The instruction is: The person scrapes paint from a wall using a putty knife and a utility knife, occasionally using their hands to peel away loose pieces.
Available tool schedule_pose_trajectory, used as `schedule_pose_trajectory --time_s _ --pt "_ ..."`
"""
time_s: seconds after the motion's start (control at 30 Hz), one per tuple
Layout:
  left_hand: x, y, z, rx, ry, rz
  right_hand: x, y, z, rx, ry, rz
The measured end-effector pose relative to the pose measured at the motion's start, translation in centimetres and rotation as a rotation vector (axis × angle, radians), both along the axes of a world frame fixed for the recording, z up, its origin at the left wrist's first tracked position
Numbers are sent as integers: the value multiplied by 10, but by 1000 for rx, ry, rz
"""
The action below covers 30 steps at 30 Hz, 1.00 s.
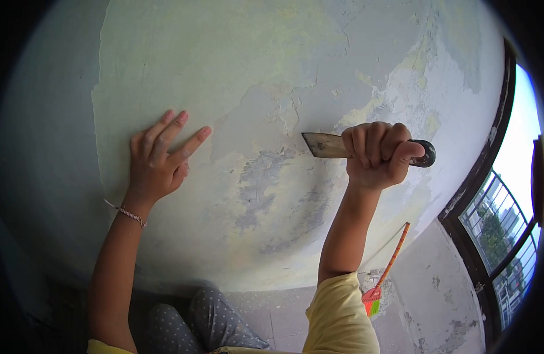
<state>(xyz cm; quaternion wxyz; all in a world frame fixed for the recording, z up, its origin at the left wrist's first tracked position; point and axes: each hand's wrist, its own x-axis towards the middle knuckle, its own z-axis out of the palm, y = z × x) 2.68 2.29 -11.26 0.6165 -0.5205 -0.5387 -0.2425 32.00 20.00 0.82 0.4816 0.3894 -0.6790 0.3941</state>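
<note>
Right hand (378, 150) is clamped round one scraper (326, 145), held before the peeling wall (266, 206); whether the wall is touched by the blade cannot be told. Left hand (157, 156) is laid against the wall, fingers apart, one bracelet (132, 216) worn at the wrist. One broom (395, 258) and two dotted trouser knees (216, 315) are seen below. Room is left between the hands; the wall's right edge is bounded by one dark window frame (465, 251). Mid-handle is hidden by fingers; both sleeves (342, 312) are cut off
</note>
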Motion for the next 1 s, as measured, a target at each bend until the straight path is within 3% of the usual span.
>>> schedule_pose_trajectory --time_s 0.27,0.37,0.4,0.47,0.57,0.63,0.7,0.8,0.97,1.0 --pt "1 -1 -1 2 -9 6 39 -14 7 44 146 224" --pt "3 -1 -2 -12 1 8 3 -10 2 0 46 -193" --pt "3 0 -1 -5 -3 12 5 -12 5 6 47 -194" --pt "2 -1 -1 -4 -4 14 15 -22 8 42 -20 -45" --pt "1 -1 -2 -10 -9 18 45 -32 15 146 108 170" --pt "1 0 -2 -5 -2 7 38 -25 11 103 134 171" --pt "0 -1 -2 -8 -6 7 -11 -5 0 20 -20 -16" --pt "2 0 -2 -6 -11 11 -1 -10 5 53 -51 -34" --pt "1 -1 -2 -16 -20 9 32 -27 16 148 74 235" --pt "0 0 -1 -16 0 -4 24 -23 13 87 94 192"
